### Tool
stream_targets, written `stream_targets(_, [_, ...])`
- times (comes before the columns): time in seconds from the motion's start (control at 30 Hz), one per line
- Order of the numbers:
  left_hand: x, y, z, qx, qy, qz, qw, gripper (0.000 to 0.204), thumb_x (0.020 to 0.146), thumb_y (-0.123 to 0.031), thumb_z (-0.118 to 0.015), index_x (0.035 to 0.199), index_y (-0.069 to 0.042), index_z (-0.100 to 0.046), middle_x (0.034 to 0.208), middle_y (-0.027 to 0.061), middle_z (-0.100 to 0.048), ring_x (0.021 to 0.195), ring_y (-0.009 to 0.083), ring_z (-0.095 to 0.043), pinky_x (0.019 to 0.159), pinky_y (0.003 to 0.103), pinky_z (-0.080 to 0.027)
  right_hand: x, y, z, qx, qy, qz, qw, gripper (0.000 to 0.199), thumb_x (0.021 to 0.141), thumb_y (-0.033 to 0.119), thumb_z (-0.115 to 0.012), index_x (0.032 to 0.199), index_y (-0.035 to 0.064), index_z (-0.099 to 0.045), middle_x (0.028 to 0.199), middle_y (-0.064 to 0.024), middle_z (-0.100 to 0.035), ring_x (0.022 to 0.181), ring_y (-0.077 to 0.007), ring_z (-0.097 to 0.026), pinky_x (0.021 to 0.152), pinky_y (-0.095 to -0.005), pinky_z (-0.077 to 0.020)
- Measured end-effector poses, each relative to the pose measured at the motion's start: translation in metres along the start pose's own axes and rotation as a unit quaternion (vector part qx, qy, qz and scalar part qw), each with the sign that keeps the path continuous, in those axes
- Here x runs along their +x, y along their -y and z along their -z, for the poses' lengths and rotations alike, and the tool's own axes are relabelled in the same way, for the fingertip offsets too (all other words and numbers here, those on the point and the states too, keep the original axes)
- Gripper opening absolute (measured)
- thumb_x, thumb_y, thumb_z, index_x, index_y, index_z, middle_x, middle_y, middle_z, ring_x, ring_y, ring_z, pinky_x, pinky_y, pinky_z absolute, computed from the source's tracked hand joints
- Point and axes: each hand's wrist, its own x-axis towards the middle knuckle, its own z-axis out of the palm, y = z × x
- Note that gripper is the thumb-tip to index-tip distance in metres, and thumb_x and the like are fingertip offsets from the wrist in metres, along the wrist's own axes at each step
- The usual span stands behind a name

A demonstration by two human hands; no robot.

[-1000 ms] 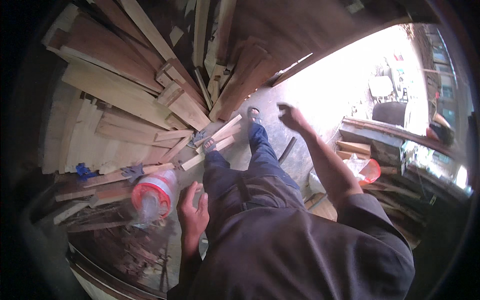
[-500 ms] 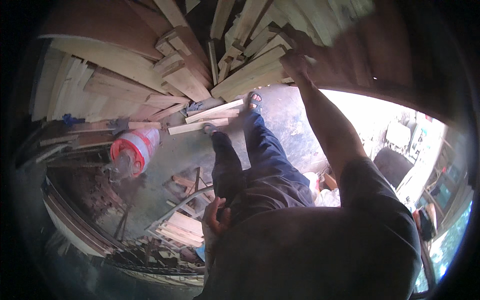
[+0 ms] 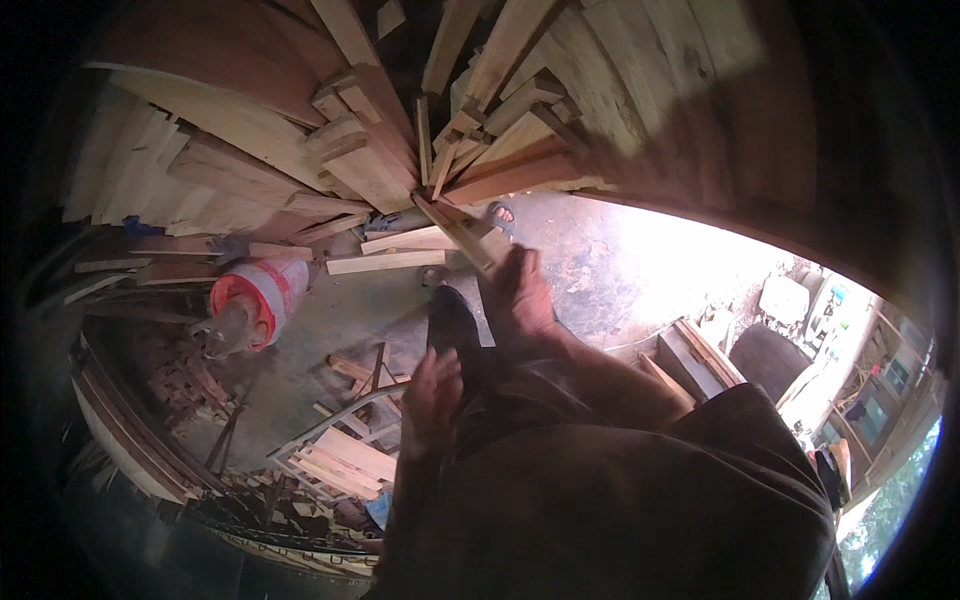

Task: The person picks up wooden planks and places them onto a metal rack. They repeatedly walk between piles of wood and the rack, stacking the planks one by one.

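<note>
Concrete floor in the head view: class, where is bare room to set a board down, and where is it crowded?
Bare concrete lies between the red-and-white sack and the person's legs, and again in the sunlit patch. The leaning planks and floor offcuts are crowded.

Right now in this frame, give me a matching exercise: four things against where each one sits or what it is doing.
Things:
1 right hand
2 left hand
3 red-and-white sack
4 loose board

Places:
a flat on the concrete floor
b grasping a plank pulled from the stack
c lying at left by the scrap wood
d empty, down by the thigh

Pairs: 1-b, 2-d, 3-c, 4-a
</note>
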Motion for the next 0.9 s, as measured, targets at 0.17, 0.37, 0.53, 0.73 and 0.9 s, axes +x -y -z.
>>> stream_targets(0.17, [0.095,0.013,-0.025,-0.156,-0.068,-0.061,0.983,0.063,0.096,-0.017,-0.061,0.147,0.004,-0.03,0.135,0.0199,-0.053,0.12,0.0244,-0.055,0.092,0.031,-0.049,-0.036,0.019,-0.025,0.059,0.136,0.078,0.986,0.069,0.079,0.019,-0.07,0.136,0.0038,-0.034,0.125,-0.0266,-0.045,0.115,-0.0465,-0.05,0.087,-0.049,-0.0522])
stream_targets(0.37, [0.126,0.018,-0.009,0.027,-0.253,-0.118,0.96,0.045,0.086,-0.023,-0.072,0.118,0.003,-0.056,0.098,0.0135,-0.068,0.089,0.0214,-0.065,0.078,0.034,-0.052,0.01,-0.011,-0.026,0.14,0.34,0.198,0.909,0.069,0.077,0.016,-0.071,0.139,0.0062,-0.043,0.132,-0.0234,-0.05,0.123,-0.0393,-0.052,0.102,-0.041,-0.0459])
stream_targets(0.53, [0.14,0.017,0.003,0.135,-0.29,-0.149,0.936,0.054,0.086,-0.026,-0.072,0.126,0.004,-0.054,0.099,0.0196,-0.069,0.089,0.0291,-0.068,0.081,0.037,-0.053,0.147,-0.125,-0.016,-0.078,0.037,0.04,0.995,0.065,0.083,0.024,-0.068,0.139,0.0015,-0.045,0.132,-0.0214,-0.056,0.121,-0.0344,-0.056,0.101,-0.0382,-0.0455])
stream_targets(0.73, [0.167,-0.004,0.017,0.284,-0.269,-0.246,0.887,0.055,0.081,-0.027,-0.072,0.122,0.007,-0.057,0.108,0.0273,-0.064,0.098,0.0446,-0.063,0.086,0.047,-0.051,0.289,-0.119,0.027,-0.177,-0.046,0.295,0.938,0.056,0.085,0.016,-0.066,0.134,-0.0011,-0.049,0.123,-0.0206,-0.062,0.112,-0.0323,-0.061,0.093,-0.0382,-0.0499])
stream_targets(0.9, [0.162,-0.036,-0.001,0.212,-0.362,-0.193,0.887,0.052,0.079,-0.018,-0.072,0.12,0.009,-0.056,0.101,0.0264,-0.065,0.091,0.0442,-0.065,0.079,0.045,-0.054,0.305,0.05,-0.034,-0.153,0.135,0.332,0.921,0.056,0.083,0.003,-0.058,0.138,0.0063,-0.047,0.133,-0.023,-0.055,0.124,-0.0367,-0.053,0.104,-0.0398,-0.0433])
